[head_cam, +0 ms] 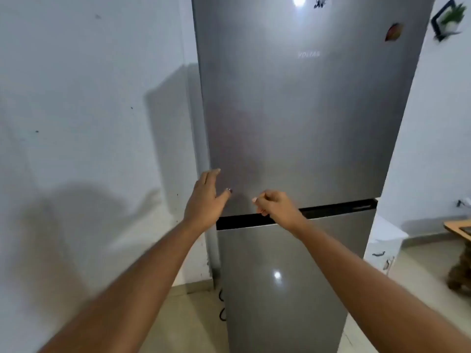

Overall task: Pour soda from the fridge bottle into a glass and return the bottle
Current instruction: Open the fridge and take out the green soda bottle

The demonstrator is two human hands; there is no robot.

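Observation:
A tall silver two-door fridge [300, 118] fills the middle of the head view, both doors closed. A black recessed gap [339, 210] separates the upper door from the lower door [285, 276]. My left hand [205, 200] is open, fingers up, near the left edge of the upper door's bottom. My right hand [276, 207] is loosely curled with its fingers at the black gap, holding nothing. No bottle or glass is in view.
A white wall [84, 123] stands close on the left. Black cables [221, 304] lie on the tiled floor by the fridge's left foot. A wooden table [458, 230] is at the far right, with a wall planter [448, 19] above it.

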